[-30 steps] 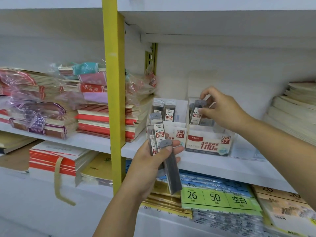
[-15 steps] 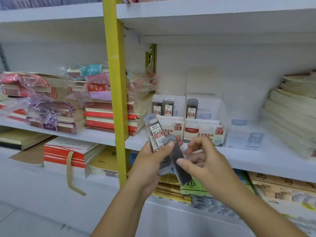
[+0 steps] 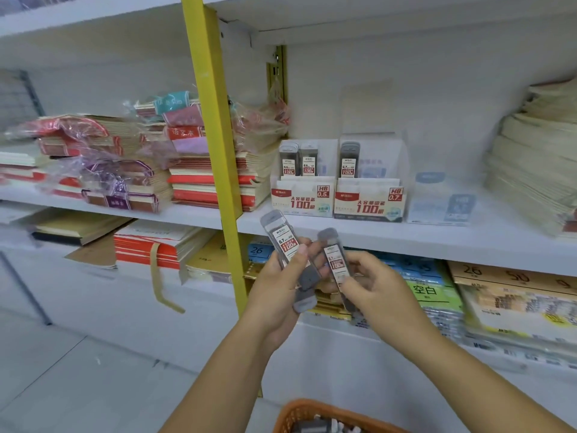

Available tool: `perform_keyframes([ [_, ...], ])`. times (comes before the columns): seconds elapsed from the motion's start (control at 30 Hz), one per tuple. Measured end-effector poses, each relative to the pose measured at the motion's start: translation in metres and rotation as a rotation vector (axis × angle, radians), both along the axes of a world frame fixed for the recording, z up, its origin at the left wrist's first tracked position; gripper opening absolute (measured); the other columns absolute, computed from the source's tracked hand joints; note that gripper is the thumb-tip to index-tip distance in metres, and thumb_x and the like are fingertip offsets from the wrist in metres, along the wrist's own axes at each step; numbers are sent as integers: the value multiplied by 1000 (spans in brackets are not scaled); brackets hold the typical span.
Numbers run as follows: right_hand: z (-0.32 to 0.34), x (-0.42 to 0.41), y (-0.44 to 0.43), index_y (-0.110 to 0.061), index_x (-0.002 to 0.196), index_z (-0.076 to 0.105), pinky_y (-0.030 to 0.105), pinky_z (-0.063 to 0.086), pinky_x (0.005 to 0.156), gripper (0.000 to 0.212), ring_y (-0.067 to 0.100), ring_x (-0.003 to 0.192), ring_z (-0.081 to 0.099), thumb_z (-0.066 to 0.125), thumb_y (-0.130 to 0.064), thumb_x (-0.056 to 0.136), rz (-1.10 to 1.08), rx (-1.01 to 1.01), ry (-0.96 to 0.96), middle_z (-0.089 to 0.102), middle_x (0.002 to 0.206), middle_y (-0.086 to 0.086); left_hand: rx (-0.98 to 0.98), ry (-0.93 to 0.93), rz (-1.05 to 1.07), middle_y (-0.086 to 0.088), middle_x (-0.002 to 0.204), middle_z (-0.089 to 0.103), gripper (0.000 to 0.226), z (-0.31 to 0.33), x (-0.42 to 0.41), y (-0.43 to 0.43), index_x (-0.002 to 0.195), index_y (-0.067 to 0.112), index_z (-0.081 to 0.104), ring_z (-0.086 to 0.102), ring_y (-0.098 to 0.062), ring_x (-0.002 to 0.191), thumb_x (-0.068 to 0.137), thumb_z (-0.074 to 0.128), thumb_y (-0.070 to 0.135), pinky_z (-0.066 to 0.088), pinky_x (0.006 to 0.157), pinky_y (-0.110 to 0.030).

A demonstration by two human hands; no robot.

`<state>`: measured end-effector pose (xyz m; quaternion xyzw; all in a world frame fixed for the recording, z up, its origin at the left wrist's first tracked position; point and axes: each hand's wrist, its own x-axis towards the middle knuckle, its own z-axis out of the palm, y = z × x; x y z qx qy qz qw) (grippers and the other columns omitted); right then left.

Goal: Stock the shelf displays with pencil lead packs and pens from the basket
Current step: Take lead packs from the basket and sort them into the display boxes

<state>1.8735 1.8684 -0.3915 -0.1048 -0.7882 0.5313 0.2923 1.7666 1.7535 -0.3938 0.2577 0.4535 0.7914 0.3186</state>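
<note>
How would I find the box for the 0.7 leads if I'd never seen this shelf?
Find the yellow post; on the white shelf just right of it stand three small display boxes. The 0.7 box is the middle one, between the 0.5 box and a pale blue box. Only its red corner tag reads HB 0.7.

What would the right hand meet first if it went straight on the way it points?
Probably the packs gripped in the left hand: the right hand, pinching one pack, points up-left, and they lie just beyond it. Depth is unclear, so it might slip by in front.
</note>
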Motion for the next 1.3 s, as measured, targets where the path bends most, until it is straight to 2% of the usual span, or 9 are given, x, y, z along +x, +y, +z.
perform_keyframes([
  [0.07,0,3,4,-29,111,66,18,55,66,30,8,86,73,53,-7,96,37,-194,-40,75,95,-12,16,-13,-10,-8,125,72,42,-4,-1,-1,130,17,55,70,-23,114,90,60,31,55,82,-33],
  [0.3,0,8,12,-27,114,66,20,53,74,26,10,94,71,59,-11,94,63,-272,-75,75,102,-6,45,-43,-16,-14,119,73,33,-6,-4,3,124,11,54,71,-28,110,94,59,24,60,80,-29],
  [0.47,15,4,9,-42,135,36,29,59,73,73,11,88,72,70,-1,85,-30,-186,1,70,102,-9,-78,40,31,-3,113,77,33,-6,-6,6,120,24,59,75,-20,100,89,63,35,60,76,-34],
  [0.53,39,4,15,-52,134,31,25,59,66,80,6,83,72,71,-4,84,-89,-50,59,69,98,-13,-126,79,42,-1,106,78,24,-6,-12,9,118,28,60,77,-14,87,95,60,35,61,69,-31],
  [0.77,160,-21,87,-45,93,44,43,57,73,36,23,80,69,64,-16,89,-380,494,273,70,85,3,-172,113,9,-1,93,79,22,-2,-28,30,116,35,61,76,-16,81,98,53,45,61,66,-29],
  [0.9,170,-55,127,-29,99,46,23,50,60,24,18,76,69,62,-13,90,-470,713,27,65,92,-4,-181,146,26,1,77,72,21,-3,-29,43,109,33,63,60,-9,58,98,55,48,49,53,-24],
  [1.03,159,-76,145,-24,99,52,36,56,70,19,16,76,67,62,-10,91,-386,767,-152,65,92,-1,-166,157,37,0,74,70,22,-2,-34,47,108,30,63,52,-9,52,97,56,48,44,47,-23],
  [1.13,159,-85,151,-29,92,55,26,46,61,17,8,74,62,65,-16,90,-384,830,-275,66,86,-4,-153,162,40,0,76,72,21,0,-35,48,110,32,62,52,-7,50,96,58,47,42,44,-21],
  [1.3,158,-89,152,-20,111,67,38,41,81,21,24,106,43,59,-30,94,-543,1176,-387,65,101,6,-169,199,36,-3,86,77,17,2,-34,44,108,41,61,57,-6,52,94,61,51,43,44,-20],
])
